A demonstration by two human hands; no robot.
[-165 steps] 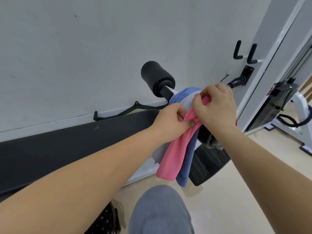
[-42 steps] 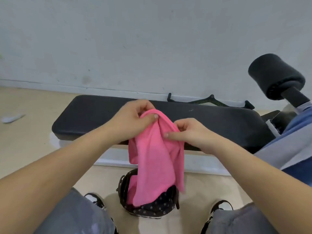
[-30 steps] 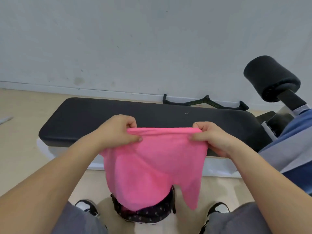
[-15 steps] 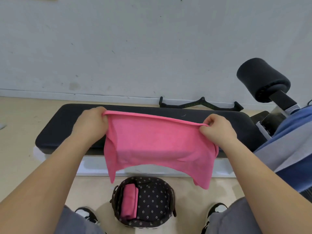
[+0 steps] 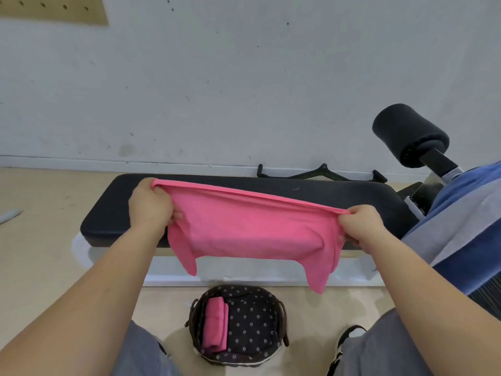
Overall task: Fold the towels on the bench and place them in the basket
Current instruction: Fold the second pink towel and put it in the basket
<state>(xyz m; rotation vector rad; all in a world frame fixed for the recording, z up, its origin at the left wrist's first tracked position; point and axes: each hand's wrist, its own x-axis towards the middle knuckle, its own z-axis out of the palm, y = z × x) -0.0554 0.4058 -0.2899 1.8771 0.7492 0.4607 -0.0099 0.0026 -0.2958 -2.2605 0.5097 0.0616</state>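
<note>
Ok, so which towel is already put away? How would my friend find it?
Find the long black bench by the wall, then look down at the floor in front of it, where a dark dotted basket sits between the person's knees. The folded pink towel lies along the basket's left side. Unlike the pink towel stretched between both hands, it's small, folded and untouched.

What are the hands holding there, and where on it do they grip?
A pink towel, stretched over the bench: left hand grips its left end, right hand its right end.
</note>
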